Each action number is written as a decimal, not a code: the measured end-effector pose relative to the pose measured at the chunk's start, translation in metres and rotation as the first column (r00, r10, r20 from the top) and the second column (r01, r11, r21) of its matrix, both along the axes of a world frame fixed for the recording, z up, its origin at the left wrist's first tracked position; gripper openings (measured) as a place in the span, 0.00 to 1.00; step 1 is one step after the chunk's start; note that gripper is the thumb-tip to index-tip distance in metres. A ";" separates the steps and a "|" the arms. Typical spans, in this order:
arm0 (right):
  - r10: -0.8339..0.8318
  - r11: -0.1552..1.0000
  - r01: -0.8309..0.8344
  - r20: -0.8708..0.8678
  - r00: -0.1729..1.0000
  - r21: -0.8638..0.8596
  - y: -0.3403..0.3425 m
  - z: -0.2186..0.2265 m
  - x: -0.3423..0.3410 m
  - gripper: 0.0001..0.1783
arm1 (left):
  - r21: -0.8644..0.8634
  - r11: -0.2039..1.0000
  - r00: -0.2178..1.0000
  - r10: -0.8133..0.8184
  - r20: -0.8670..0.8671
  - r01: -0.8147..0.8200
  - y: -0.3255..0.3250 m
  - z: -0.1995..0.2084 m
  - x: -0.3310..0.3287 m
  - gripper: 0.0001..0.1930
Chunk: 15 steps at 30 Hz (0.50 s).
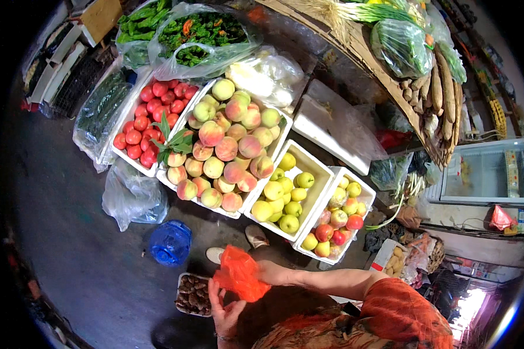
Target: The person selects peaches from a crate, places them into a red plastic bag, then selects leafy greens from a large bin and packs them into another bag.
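Observation:
Low in the head view, a thin red plastic bag (239,272) hangs between my two hands. My right hand (272,272) is closed on the bag's right side, its fingers partly hidden behind the plastic. At the bag's lower left edge, my left hand (224,314) grips the plastic with its fingertips, the thumb bent inward. Just left of that hand, a small pale tub (181,282) of dark brown, chestnut-like pieces (193,294) stands low down. Beyond the bag are white foam boxes holding peaches (233,157), green apples (286,195) and red-yellow fruit (339,218).
A blue water jug (170,242) stands on the floor beside a clear plastic bag (134,195). Tomatoes (151,119) fill the left box, near bagged green peppers (201,41). A shelf at upper right bears long brown roots (445,87). Two shoes show beyond the red bag.

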State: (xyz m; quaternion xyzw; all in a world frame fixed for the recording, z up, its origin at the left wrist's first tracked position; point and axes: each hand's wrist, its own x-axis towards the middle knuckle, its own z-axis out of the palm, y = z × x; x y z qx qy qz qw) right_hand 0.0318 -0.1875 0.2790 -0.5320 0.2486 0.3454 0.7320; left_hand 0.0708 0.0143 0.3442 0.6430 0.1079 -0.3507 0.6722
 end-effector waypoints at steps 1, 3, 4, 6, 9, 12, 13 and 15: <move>0.028 0.993 -0.028 0.000 1.000 0.115 -0.006 0.007 0.001 0.11 | -0.109 0.994 1.000 -0.005 -0.018 0.003 -0.007 -0.001 -0.003 0.50; 0.114 0.971 -0.129 0.083 0.990 0.203 -0.012 0.008 -0.001 0.11 | -0.260 0.965 0.991 0.005 -0.130 -0.039 -0.022 -0.001 -0.007 0.46; 0.077 0.965 -0.084 0.037 0.996 0.249 -0.014 0.008 -0.004 0.11 | -0.290 0.955 0.989 0.009 -0.150 -0.053 -0.028 -0.009 -0.010 0.42; 0.018 0.939 0.006 -0.067 0.998 0.344 -0.014 0.012 -0.012 0.12 | -0.202 0.979 0.980 -0.007 -0.200 -0.034 -0.028 -0.019 -0.018 0.35; -0.045 0.941 0.055 -0.036 0.998 0.335 -0.030 0.013 0.001 0.17 | -0.060 0.990 0.980 0.113 -0.161 -0.124 -0.028 -0.031 -0.018 0.21; -0.182 0.941 0.190 -0.055 0.982 0.280 -0.060 0.026 0.012 0.24 | -0.019 0.973 0.963 0.223 -0.153 -0.228 -0.039 -0.021 -0.006 0.18; -0.202 0.952 0.218 -0.094 0.975 0.214 -0.074 0.028 0.016 0.24 | -0.055 0.955 0.943 0.278 -0.184 -0.292 -0.045 -0.025 -0.005 0.18; -0.188 0.958 0.198 -0.063 0.980 0.209 -0.092 0.014 0.012 0.29 | -0.129 0.912 0.908 0.356 -0.221 -0.389 -0.053 -0.032 -0.004 0.17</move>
